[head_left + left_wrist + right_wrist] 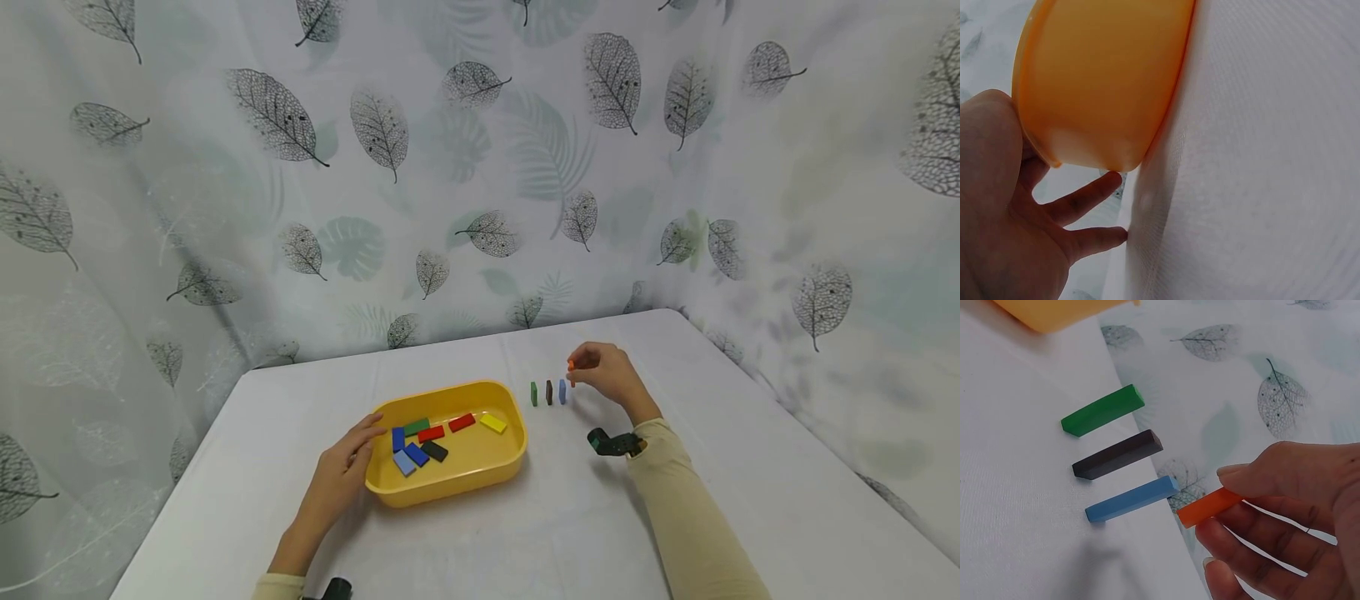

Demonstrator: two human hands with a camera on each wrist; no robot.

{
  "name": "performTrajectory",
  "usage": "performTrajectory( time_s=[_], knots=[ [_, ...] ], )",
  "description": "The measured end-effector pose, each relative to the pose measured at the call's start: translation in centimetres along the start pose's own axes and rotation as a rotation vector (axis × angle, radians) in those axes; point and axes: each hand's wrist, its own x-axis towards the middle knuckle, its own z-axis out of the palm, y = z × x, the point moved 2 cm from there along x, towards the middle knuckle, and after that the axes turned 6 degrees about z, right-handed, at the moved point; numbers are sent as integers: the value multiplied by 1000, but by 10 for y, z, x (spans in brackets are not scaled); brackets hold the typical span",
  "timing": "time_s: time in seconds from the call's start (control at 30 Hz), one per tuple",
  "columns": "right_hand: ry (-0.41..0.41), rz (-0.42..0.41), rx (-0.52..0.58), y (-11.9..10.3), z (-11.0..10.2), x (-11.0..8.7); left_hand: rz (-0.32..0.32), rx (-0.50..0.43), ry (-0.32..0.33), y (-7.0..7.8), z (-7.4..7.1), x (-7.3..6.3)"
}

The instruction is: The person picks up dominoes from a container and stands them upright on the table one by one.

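One orange block (1207,509) is being pinched between thumb and fingers of the right hand (609,375), just right of three standing blocks (549,392): green, brown, blue. Farther left, one yellow tray (480,454) is holding eight blocks (431,434); the left hand (341,471), fingers loosely spread, is touching its left rim.

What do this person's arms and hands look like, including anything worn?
The left hand and the right hand wear no gloves. The right sleeve is long, plain and pale yellowish beige; the left sleeve, only partly in view, has a similar colour. The right wrist camera is black; the left wrist camera, partly cut off, is black too.
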Motion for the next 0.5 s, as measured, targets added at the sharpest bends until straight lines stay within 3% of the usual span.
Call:
performTrajectory(
  time_s=[0.5],
  knots=[
    [-72,57,11,15,6,1,-8,2,1,0,0,0]
  ],
)
